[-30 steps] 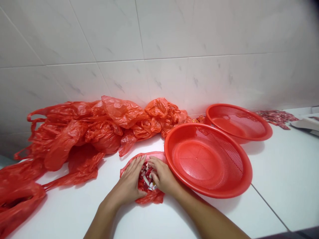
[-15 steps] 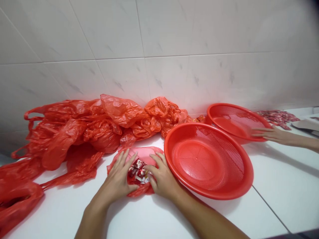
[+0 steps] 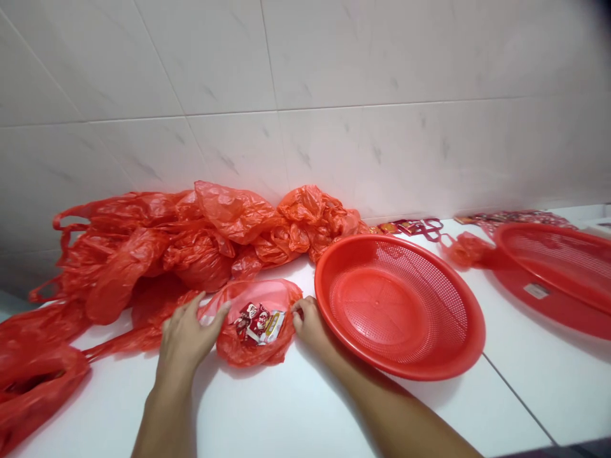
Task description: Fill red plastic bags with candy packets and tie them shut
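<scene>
The hands have drawn apart. The left hand (image 3: 185, 340) lies spread, its fingers at the left rim of a thin red plastic carrier bag (image 3: 248, 353). The right hand (image 3: 310, 324) curls its fingers at the bag's right edge, though I cannot tell whether they pinch it. The bag now sits wider open on the white worktop (image 3: 520, 388), its mouth facing up and its long axis running left to right, roughly along the wall. Shiny wrapped packets (image 3: 258, 324) show inside it. Just to its right lies a round red perforated plastic basket (image 3: 420, 367). A second red perforated basket (image 3: 537, 227) has shifted farther right and tilts. A heap of crumpled red plastic bags (image 3: 143, 254) lies to the left, against the white tiled wall (image 3: 382, 127).
</scene>
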Tool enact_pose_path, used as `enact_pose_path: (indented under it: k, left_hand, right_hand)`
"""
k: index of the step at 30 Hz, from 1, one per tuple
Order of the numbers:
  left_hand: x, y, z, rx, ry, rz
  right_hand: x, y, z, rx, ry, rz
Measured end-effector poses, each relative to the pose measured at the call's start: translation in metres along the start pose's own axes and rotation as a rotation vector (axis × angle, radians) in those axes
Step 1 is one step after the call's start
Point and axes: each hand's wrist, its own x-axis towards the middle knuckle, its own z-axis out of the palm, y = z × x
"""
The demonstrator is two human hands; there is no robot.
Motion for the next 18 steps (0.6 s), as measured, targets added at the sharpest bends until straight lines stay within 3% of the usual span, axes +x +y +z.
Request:
enact_pose_path:
  k: [3,6,9,13,16,18]
  left_hand:
    - [0.004,-0.003,0.002,-0.177,-0.247,-0.064]
    - [-0.004,0.008,-0.001,-0.493,-0.295,0.064]
    - [-0.020,0.024,-0.009,-0.704,-0.462,0.267]
    - [-0.044,0.040,-0.013,-0.670,-0.598,0.470]
    - [-0.064,0.056,-0.005,-0.536,-0.697,0.529]
    - [-0.078,0.068,0.006,-0.446,-0.688,0.523]
  right_hand:
    - [-0.005,-0.019,-0.012,0.060,0.009,-0.097]
    - [-0.015,-0.046,-0.027,0.111,0.010,-0.299]
    - [-0.022,-0.070,-0.040,0.154,-0.006,-0.464]
    - [-0.027,-0.094,-0.055,0.228,-0.040,-0.500]
    - [-0.032,-0.111,-0.071,0.244,-0.138,-0.546]
    - [-0.039,-0.123,-0.086,0.194,-0.251,-0.571]
